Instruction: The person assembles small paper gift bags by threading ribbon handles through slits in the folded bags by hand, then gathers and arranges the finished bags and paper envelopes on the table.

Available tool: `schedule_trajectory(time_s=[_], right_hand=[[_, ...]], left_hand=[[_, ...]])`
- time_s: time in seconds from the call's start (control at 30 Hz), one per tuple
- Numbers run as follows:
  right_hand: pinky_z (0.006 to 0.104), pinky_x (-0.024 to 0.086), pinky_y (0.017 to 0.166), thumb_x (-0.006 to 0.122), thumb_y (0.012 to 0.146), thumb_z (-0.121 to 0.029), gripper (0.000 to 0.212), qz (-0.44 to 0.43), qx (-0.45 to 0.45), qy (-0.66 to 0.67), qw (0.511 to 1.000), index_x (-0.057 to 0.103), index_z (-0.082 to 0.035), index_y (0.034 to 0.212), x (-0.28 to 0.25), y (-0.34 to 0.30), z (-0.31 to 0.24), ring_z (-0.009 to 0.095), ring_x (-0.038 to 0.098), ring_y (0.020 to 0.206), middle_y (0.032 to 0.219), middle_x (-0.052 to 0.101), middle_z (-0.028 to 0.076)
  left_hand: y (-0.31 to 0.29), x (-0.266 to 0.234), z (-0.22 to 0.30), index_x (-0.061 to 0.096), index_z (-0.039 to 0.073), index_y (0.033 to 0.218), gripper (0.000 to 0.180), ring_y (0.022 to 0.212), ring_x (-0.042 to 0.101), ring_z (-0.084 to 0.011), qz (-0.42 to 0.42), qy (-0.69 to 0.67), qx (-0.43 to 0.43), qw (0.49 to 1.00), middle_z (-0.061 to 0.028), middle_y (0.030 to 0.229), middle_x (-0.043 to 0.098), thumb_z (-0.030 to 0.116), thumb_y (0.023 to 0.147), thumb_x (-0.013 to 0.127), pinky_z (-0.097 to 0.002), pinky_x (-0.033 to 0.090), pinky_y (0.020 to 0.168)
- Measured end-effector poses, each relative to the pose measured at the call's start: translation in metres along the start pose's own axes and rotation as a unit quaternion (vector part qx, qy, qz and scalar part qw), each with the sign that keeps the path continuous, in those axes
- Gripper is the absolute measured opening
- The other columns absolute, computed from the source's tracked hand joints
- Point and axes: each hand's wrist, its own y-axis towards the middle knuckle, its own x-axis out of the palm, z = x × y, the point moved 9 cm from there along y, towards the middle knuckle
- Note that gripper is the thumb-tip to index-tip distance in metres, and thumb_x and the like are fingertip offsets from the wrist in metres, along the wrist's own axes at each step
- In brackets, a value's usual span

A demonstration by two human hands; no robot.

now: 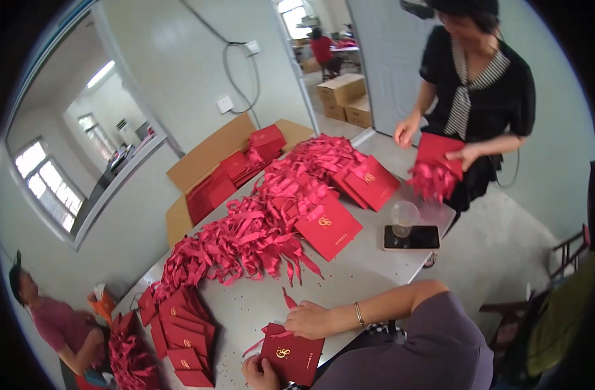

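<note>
A flat red gift bag (pixel 292 359) with gold printing lies at the near edge of the table. My left hand (pixel 261 376) grips its lower left side, thumb on the front face. At the bag's top edge my right hand (pixel 310 320) is closed on a pink-red ribbon (pixel 289 299), whose end pokes up past my fingers. Left of this bag spreads an overlapping stack of red gift bags (pixel 184 335). Beyond my hands runs a long heap of ribbon handles (pixel 239 237), with several bags (pixel 330 229) showing under it.
A phone (pixel 412 238) and a clear plastic cup (pixel 405 214) sit on the grey table (pixel 369 260) at right. A co-worker (pixel 476 84) stands across, holding red bags. An open carton (pixel 210 146) of bags is behind the heap. Another person (pixel 63 325) is at far left.
</note>
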Motion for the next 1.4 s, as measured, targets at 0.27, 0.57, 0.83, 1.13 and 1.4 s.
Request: schedule_trajectory(time_s=[0.27,0.57,0.83,1.13,1.4], right_hand=[[0.0425,0.042,0.083,0.060,0.084,-0.027,0.022,-0.009,-0.058,0.027,0.998,0.062,-0.008,0.096,-0.042,-0.030,-0.016,0.025,0.061,0.092,0.089,0.064,0.009],[0.0305,0.050,0.076,0.063,0.087,-0.011,0.043,-0.106,0.116,0.341,0.927,0.055,-0.008,0.129,-0.067,-0.061,0.010,0.013,0.064,0.085,0.093,0.068,0.006],[0.0292,0.049,0.087,0.062,0.086,0.002,0.043,-0.050,0.068,0.570,0.817,0.054,0.000,0.129,-0.104,-0.041,-0.005,0.015,0.062,0.094,0.110,0.063,0.007],[0.0331,0.050,0.085,0.061,0.083,0.005,0.024,0.096,0.021,0.483,0.870,0.066,-0.001,0.106,-0.107,-0.018,-0.006,0.021,0.060,0.099,0.110,0.062,0.011],[0.0232,0.049,0.065,0.060,0.085,0.004,0.014,-0.033,0.016,0.506,0.862,0.062,0.001,0.099,-0.052,0.018,-0.090,0.013,0.063,0.073,0.090,0.067,0.012]], left_hand=[[0.003,-0.014,-0.016,0.062,0.000,0.080,0.012,0.082,0.061,-0.0319,-0.027,-0.041,-0.058,0.997,-0.0151,0.086,0.063,0.003,0.070,0.069,-0.0379,0.050,0.073],[0.003,-0.020,-0.018,0.064,0.001,0.079,0.010,0.081,0.061,-0.0316,-0.038,-0.032,-0.117,0.992,-0.0142,0.085,0.063,0.008,0.074,0.068,-0.0392,0.049,0.074],[0.010,-0.019,-0.031,0.064,0.002,0.081,0.010,0.084,0.060,-0.0327,-0.038,-0.033,-0.108,0.993,-0.0145,0.087,0.063,0.009,0.074,0.067,-0.0401,0.049,0.076],[0.002,-0.024,-0.023,0.067,0.002,0.090,0.013,0.084,0.061,-0.0338,-0.081,-0.124,-0.131,0.980,-0.0161,0.087,0.062,0.007,0.078,0.066,-0.0390,0.050,0.075],[-0.012,-0.022,-0.044,0.061,-0.001,0.091,0.009,0.086,0.060,-0.0139,-0.139,-0.161,-0.239,0.947,-0.0069,0.099,0.061,0.002,0.083,0.063,-0.0263,0.049,0.076]])
